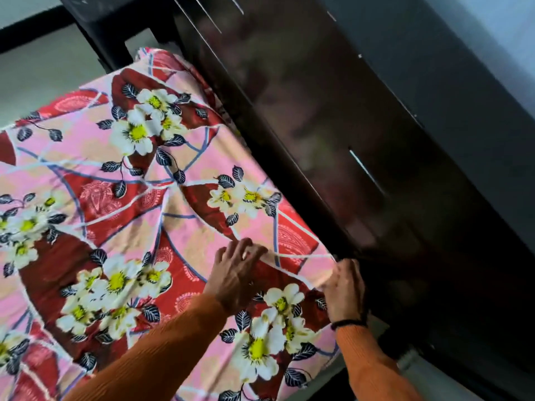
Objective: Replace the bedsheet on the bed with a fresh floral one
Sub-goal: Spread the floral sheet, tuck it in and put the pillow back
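A floral bedsheet (139, 215), pink and dark red with white and yellow flowers, lies spread over the bed and fills the left and middle of the head view. My left hand (236, 273) rests on the sheet near its right side, fingers pinching a raised fold. At the sheet's right edge, beside the dark furniture, my right hand (344, 290) grips the same fold. The fold runs taut between both hands. Both arms wear orange sleeves, and a dark band circles the right wrist.
A tall, glossy dark cabinet (376, 140) with slim metal handles stands right against the bed's right side. A dark bed frame (95, 33) rises at the far end. Pale floor or wall (34, 70) shows at upper left.
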`<state>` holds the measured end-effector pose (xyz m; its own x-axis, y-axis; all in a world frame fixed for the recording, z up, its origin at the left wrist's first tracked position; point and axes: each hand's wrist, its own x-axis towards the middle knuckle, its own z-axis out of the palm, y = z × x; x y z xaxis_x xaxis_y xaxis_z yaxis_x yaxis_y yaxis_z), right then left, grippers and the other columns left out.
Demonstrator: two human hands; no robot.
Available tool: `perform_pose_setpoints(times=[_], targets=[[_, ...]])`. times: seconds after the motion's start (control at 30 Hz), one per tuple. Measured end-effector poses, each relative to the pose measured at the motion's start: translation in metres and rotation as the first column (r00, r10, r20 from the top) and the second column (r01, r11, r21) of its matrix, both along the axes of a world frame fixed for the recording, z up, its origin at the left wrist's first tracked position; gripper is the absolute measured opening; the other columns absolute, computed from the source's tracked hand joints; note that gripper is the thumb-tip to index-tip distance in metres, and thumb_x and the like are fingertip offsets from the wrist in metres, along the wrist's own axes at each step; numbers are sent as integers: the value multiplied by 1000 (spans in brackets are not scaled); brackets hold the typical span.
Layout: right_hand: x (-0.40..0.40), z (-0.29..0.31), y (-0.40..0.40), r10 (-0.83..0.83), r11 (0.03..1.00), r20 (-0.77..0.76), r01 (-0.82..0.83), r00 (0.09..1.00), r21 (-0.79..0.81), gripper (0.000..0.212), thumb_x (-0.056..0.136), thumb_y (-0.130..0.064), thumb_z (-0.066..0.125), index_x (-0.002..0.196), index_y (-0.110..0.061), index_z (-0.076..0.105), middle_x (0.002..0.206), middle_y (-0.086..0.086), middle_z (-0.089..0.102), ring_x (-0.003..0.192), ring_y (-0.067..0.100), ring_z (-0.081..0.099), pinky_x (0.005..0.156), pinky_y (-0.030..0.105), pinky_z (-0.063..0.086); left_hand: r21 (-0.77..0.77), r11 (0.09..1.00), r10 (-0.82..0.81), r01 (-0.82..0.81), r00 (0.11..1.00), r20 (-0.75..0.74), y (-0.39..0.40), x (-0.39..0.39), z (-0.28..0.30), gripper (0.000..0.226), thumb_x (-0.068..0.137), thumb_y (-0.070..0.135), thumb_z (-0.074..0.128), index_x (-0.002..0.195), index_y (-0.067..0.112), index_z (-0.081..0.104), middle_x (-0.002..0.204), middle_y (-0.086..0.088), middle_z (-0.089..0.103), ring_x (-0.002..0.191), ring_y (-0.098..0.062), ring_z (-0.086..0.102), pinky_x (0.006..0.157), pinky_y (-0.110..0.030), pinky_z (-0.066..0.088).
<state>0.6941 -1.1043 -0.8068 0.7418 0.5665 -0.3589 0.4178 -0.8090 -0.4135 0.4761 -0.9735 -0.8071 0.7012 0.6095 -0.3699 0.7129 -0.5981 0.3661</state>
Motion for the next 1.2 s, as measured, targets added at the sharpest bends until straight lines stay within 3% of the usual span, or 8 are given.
perform_pose_setpoints(times=[0.23, 0.4, 0.53, 0.63, 0.77, 0.97, 1.07, 1.2], targets=[[-5, -37, -19, -300, 943, -100, 311, 949, 123, 14, 101, -12, 54, 102, -2, 64, 99, 27, 70, 93, 44, 67, 78, 44, 51, -57, 997, -49, 44, 995, -89, -28, 1, -11, 82, 91, 77, 31, 160, 35, 18, 170, -13, 10, 155, -36, 11, 123, -60, 18], [-14, -16, -51, -390, 899, -108, 403, 915, 172, 45, 102, -39, 46, 133, -9, 61, 121, 20, 69, 110, 34, 65, 94, 45, 53, 19, 999, -39, 38, 999, 13, -41, -1, 1, 58, 91, 64, 50, 130, 23, 59, 136, -14, 55, 121, -37, 52, 100, -51, 43], [-9, -26, -110, -766, 621, -318, 772, 559, -137, 41, 93, -42, 63, 119, -11, 69, 124, 15, 69, 112, 32, 65, 93, 40, 52, -120, 978, -151, 171, 976, 158, -83, -12, 11, 38, 91, 62, 59, 85, 25, 65, 91, 0, 66, 90, -29, 63, 78, -37, 47], [-4, -32, -125, -800, 415, -567, 863, 197, -286, 27, 95, -44, 64, 107, -19, 67, 106, 4, 69, 96, 26, 65, 83, 42, 54, -142, 946, -284, 292, 956, 75, -132, -17, 15, 44, 82, 69, 63, 90, 26, 69, 94, 0, 72, 89, -27, 68, 81, -37, 49], [13, -34, -146, -756, 495, -559, 856, 341, -147, 10, 91, -16, 76, 83, -14, 69, 80, 5, 69, 71, 18, 62, 55, 29, 51, -193, 931, -351, 309, 903, -249, -181, -6, 23, 63, 98, 67, 40, 140, 22, 50, 142, -5, 57, 118, -28, 60, 106, -47, 34], [49, -43, -194, -664, 746, -295, 637, 688, -194, 20, 81, -12, 70, 95, 0, 76, 78, 7, 69, 79, 25, 66, 80, 44, 60, -215, 927, -353, 306, 906, -234, -204, 8, 32, 26, 102, 35, 44, 115, 22, 63, 118, -3, 64, 100, -29, 66, 87, -40, 46], [67, -64, -254, -737, 676, -198, 702, 646, -224, 47, 59, -29, 62, 96, -5, 78, 79, 5, 75, 83, 34, 74, 82, 50, 62, -283, 902, -364, 326, 927, -89, -218, 17, 44, 26, 100, 31, 43, 105, 19, 66, 110, -5, 67, 92, -31, 68, 78, -40, 58], [49, -29, -242, -766, 643, -185, 737, 616, -208, 45, 66, -28, 70, 105, -8, 77, 108, 16, 76, 99, 37, 72, 88, 43, 55, -357, 899, -344, 253, 913, -218, -229, 11, 27, 26, 100, 38, 49, 111, 21, 65, 110, -4, 68, 96, -28, 68, 78, -35, 57]])
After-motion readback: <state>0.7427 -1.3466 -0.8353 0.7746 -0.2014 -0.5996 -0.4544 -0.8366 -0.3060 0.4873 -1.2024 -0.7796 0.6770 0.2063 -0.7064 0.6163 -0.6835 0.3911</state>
